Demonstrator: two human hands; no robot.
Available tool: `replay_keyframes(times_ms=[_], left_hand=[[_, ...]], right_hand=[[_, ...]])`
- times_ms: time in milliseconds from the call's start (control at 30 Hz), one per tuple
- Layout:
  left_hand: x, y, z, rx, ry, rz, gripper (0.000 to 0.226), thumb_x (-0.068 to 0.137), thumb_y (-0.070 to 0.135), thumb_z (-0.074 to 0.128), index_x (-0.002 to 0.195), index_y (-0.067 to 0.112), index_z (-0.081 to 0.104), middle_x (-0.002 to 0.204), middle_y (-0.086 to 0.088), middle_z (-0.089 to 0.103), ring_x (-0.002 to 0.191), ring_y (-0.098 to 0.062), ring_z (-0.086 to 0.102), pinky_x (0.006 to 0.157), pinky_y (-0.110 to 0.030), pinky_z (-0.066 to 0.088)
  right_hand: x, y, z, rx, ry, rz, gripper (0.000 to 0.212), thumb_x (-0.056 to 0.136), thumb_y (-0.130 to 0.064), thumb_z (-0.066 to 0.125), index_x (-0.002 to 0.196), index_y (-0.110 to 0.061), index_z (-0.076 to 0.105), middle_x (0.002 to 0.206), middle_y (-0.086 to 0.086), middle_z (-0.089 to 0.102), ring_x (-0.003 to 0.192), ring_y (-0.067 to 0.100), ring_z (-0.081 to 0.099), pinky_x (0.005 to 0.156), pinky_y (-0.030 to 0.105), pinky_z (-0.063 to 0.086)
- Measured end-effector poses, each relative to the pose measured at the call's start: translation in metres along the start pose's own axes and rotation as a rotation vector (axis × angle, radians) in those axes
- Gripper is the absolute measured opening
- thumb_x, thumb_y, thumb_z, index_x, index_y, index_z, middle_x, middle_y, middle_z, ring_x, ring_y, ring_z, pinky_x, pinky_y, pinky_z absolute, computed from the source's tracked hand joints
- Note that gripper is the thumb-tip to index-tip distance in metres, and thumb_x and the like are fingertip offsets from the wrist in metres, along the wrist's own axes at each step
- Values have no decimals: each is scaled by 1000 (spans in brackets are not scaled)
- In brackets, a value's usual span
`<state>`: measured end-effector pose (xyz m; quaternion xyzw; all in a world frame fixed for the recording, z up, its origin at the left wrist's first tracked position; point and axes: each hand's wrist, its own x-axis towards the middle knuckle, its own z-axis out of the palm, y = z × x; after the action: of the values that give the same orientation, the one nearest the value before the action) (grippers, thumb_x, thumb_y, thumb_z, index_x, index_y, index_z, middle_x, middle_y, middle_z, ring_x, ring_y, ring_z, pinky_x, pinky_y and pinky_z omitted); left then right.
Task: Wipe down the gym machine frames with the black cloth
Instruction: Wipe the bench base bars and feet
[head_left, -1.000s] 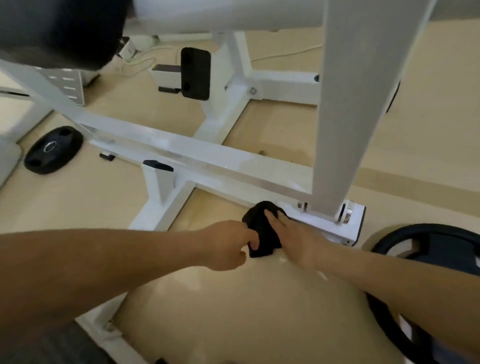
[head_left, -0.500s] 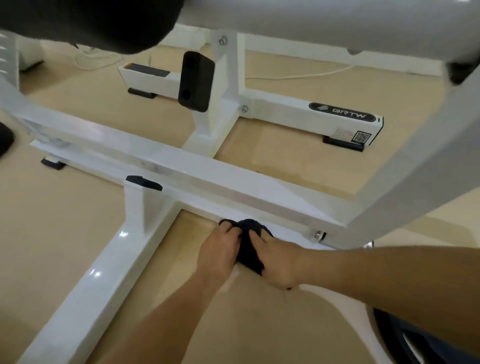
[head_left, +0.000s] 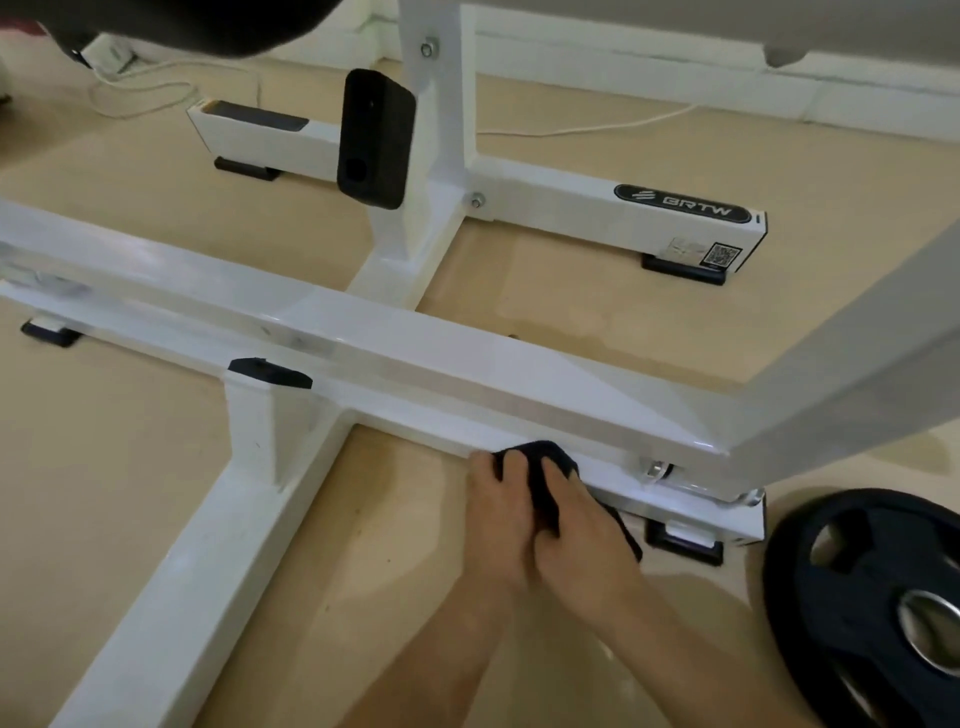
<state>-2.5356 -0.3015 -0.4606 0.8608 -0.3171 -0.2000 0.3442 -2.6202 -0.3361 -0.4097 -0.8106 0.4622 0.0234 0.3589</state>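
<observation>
The black cloth (head_left: 546, 470) sits bunched against the near side of the white frame's lower rail (head_left: 415, 418), a little toward 5 o'clock from the middle of the view. 2 hands are on it, pressed side by side and touching each other. The left hand (head_left: 500, 512) curls its fingers over the cloth's 9 o'clock edge, and the right hand (head_left: 584, 538) covers the 3 o'clock part with bent fingers, a flap of cloth showing from under its outer edge. Both forearms come in from 6 o'clock. Just above the cloth runs the thicker upper beam (head_left: 363, 332), crossing from 9 o'clock to 3 o'clock, where it meets a slanted post (head_left: 857, 374). A cross leg (head_left: 208, 545) leaves the rail toward 7 o'clock. At 3 o'clock of the hands, a black rubber foot (head_left: 683, 541) sits under the rail's end, and beyond it, at 4 o'clock, a black weight plate (head_left: 872, 597) lies flat on the tan floor (head_left: 571, 312). Toward 12 o'clock an upright carries a black pad (head_left: 375, 140), and the far base bar bears a BRTW label (head_left: 683, 203) at 1 o'clock. A white cable (head_left: 597, 127) trails along the floor behind it.
</observation>
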Motion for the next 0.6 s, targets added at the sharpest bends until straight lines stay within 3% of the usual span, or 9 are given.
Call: replay_keyframes(times_ms=[67, 133, 200, 267, 367, 467, 533, 600], left_hand=[[1, 7, -2, 43, -27, 49, 13, 82, 28, 54, 82, 20, 43, 86, 0, 56, 71, -19, 58, 68, -40, 51], [12, -3, -18, 45, 42, 31, 20, 78, 6, 59, 76, 20, 44, 84, 3, 49, 66, -16, 51, 58, -26, 41], [30, -22, -42, 53, 109, -95, 22, 77, -2, 58, 71, 18, 49, 75, 2, 52, 67, -17, 52, 53, -21, 32], [52, -40, -69, 52, 153, -253, 15, 81, 3, 58, 76, 16, 53, 72, 1, 57, 62, -15, 51, 50, -19, 30], [62, -56, -90, 34, 227, -331, 14, 83, 16, 65, 93, 17, 55, 84, -1, 62, 70, -18, 54, 61, -26, 37], [51, -45, -91, -180, 146, -313, 23, 86, 22, 66, 106, 14, 58, 93, 0, 67, 83, -19, 63, 67, -28, 46], [42, -29, -90, -399, 119, -334, 17, 83, 17, 70, 97, 20, 60, 89, 0, 69, 77, -8, 66, 58, -18, 49], [34, -12, -94, -466, 233, -256, 30, 77, 12, 72, 89, 33, 55, 85, 6, 67, 69, 1, 64, 54, -12, 48]], right_hand=[[-1, 12, -4, 91, 89, 66, 64, 90, -8, 43, 150, -25, 28, 140, 2, 51, 108, 16, 57, 89, 22, 45], [5, 11, -6, 132, 121, 47, 60, 90, -4, 42, 146, -25, 37, 127, 4, 60, 102, 17, 59, 86, 25, 48], [13, -3, 0, 83, 23, -71, 58, 92, -3, 41, 147, -22, 36, 143, 7, 49, 120, 21, 52, 100, 26, 42], [23, -24, 11, 37, -86, -190, 59, 95, -4, 39, 150, -20, 28, 154, 6, 33, 133, 22, 41, 110, 28, 33], [36, -46, 22, 93, -63, -241, 55, 96, -5, 39, 149, -16, 31, 150, 8, 38, 132, 23, 42, 109, 27, 33], [32, -38, 15, 188, 98, -122, 44, 97, -7, 41, 140, -17, 48, 136, 6, 56, 121, 19, 54, 102, 18, 36], [19, -28, 7, 282, 208, -17, 39, 95, -6, 45, 128, -19, 61, 119, 0, 67, 103, 13, 63, 90, 12, 41], [2, -28, -3, 475, 226, -28, 38, 90, -5, 49, 114, -26, 70, 94, -13, 73, 84, 8, 68, 84, 26, 54]])
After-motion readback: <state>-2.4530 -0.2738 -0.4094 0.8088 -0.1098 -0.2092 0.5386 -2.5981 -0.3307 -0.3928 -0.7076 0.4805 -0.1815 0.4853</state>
